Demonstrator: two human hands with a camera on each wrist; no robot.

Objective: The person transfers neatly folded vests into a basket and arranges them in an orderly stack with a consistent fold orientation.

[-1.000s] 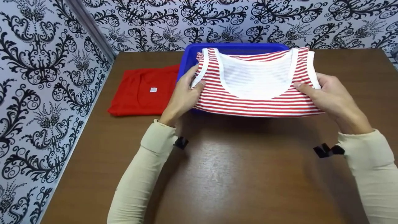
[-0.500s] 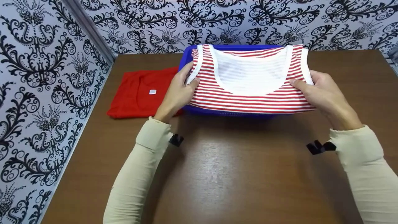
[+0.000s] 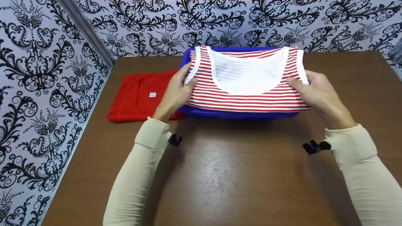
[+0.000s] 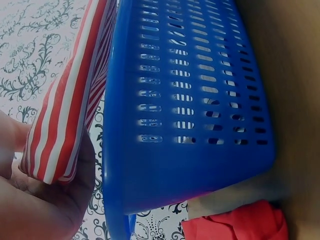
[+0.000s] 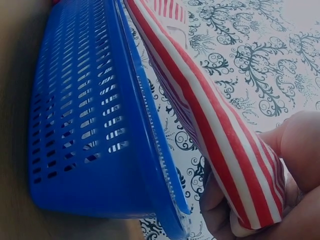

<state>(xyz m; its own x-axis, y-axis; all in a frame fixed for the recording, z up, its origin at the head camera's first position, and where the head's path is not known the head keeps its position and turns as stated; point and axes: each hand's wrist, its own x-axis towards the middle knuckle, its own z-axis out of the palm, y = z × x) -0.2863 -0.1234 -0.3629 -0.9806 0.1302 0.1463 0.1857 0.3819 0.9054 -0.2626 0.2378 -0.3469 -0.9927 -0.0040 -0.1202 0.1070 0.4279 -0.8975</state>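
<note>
1. Across the upper middle of the head view, a folded red-and-white striped garment [image 3: 245,102] was held out flat over a blue basket [image 3: 232,116], its wide white-edged neckline facing up and its pale inner side showing through the opening.
2. At the garment's left edge in that view, the left hand [image 3: 176,91] pinched the cloth, thumb on top and fingers beneath; the left wrist view showed the striped fold clamped between them.
3. At its right edge, the right hand [image 3: 321,91] gripped the opposite side the same way, thumb above the stripes and fingers curled underneath.
4. Along the bottom of both wrist views, a gap lay between the gripped ends and the basket's rim; the basket's sides were pierced with rows of slots.
5. Left of centre in the head view, a folded red garment [image 3: 141,100] with a small white label [image 3: 152,94] lay beside the basket on a brown table [image 3: 216,175].
6. Toward the lower corners, cream sleeves [image 3: 135,175] covered both forearms, and a black-and-white scroll-patterned wall [image 3: 220,18] filled the top and left.
</note>
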